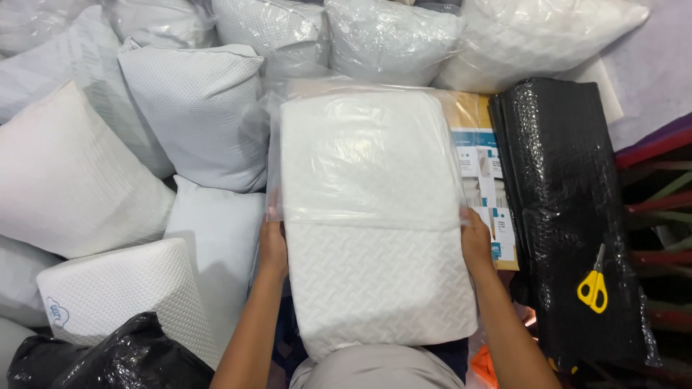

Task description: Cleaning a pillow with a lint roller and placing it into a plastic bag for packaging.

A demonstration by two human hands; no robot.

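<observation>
Right now the person is holding a white quilted pillow upright against their lap, with a clear plastic bag covering its upper part and ending in a line just above the hands. The left hand is gripping the pillow's left edge right at the rim of the bag, fingers tucked behind so only the back of the hand is showing. The right hand is clasping the opposite edge at the same height, pinching the plastic against the pillow's side. The lower part of the pillow is sitting bare, its woven pattern showing, touching the person's grey clothing at the bottom of the view.

Behind the bagged pillow a flat cardboard box with printed labels is lying, partly hidden. Just to its right a large black plastic-wrapped bundle is resting, and a pair of yellow-handled scissors is lying on top of it. To the left, loose white pillows are piling against each other, several more in clear wrapping are lining the far edge, and a crumpled black plastic bag is sitting in the near left corner.
</observation>
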